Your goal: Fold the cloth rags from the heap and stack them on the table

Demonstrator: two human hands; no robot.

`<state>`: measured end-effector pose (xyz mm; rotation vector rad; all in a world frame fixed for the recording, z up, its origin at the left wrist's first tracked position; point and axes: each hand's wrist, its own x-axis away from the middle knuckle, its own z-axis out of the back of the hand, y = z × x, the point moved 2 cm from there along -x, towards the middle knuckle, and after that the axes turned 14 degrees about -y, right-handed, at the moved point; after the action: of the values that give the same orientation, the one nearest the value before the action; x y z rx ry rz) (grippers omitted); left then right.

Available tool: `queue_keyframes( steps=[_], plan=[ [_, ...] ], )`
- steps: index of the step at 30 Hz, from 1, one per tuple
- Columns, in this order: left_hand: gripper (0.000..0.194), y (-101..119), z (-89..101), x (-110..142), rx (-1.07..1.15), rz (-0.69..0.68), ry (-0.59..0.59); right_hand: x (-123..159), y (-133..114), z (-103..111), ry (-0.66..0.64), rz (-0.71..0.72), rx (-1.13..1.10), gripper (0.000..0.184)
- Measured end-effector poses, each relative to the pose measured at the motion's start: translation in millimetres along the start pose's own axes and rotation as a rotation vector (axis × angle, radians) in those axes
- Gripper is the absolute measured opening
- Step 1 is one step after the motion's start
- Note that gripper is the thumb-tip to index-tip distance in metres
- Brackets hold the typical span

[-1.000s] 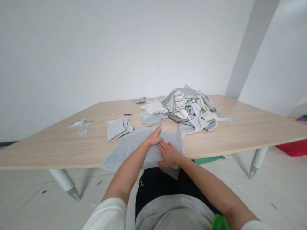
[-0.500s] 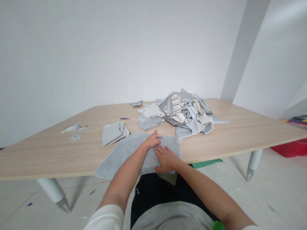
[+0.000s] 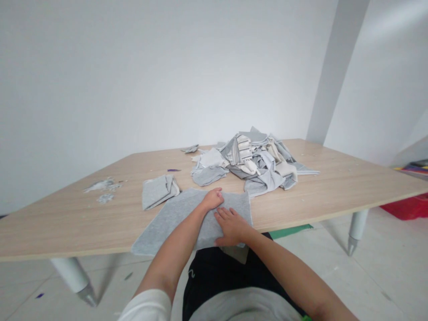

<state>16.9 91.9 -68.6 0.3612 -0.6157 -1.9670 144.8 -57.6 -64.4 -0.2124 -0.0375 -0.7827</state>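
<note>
A grey piece of fabric [image 3: 174, 223] lies spread at the table's front edge, its near side reaching over the edge. On its upper part rests my left hand [image 3: 213, 199], with the fingers curled in and the fingertips together; whatever they may hold is too small to make out. Just nearer to me, my right hand [image 3: 231, 226] lies flat on the same fabric with its fingers spread. A folded grey cloth [image 3: 158, 191] sits beside the fabric's far left side.
Behind my hands is a heap of grey, cream and striped fabric pieces [image 3: 264, 165]. White lint scraps [image 3: 103, 185] lie on the left of the wooden table [image 3: 83, 223]. A small purple tool [image 3: 174, 170] is near the middle. On the floor at right stands a red container [image 3: 406, 206].
My left hand's fingers, stretched out before, are now curled together. The right hand stays flat in nearly the same place. The view has tilted slightly.
</note>
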Motion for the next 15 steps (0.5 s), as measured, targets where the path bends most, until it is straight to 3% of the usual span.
queue_keyframes(
  steps=[4,6,8,13,15],
  plan=[
    [0.079,-0.2,0.3,2.1,0.018,-0.004,0.025,-0.3,0.1,0.4,-0.013,-0.004,-0.013,0.105],
    [0.095,-0.5,0.6,5.6,0.023,-0.02,0.039,-0.6,0.2,0.4,-0.023,-0.009,-0.015,0.105],
    [0.085,-0.6,0.9,7.9,0.023,-0.035,0.043,-0.9,0.2,0.5,-0.031,-0.014,-0.014,0.105],
    [0.017,0.6,2.3,4.4,-0.001,-0.002,0.071,-0.4,-0.5,1.9,-0.027,-0.015,-0.003,0.105],
    [0.009,1.8,1.6,1.7,-0.012,0.018,0.062,-0.4,-0.5,2.1,-0.034,-0.015,-0.002,0.106]
  ],
)
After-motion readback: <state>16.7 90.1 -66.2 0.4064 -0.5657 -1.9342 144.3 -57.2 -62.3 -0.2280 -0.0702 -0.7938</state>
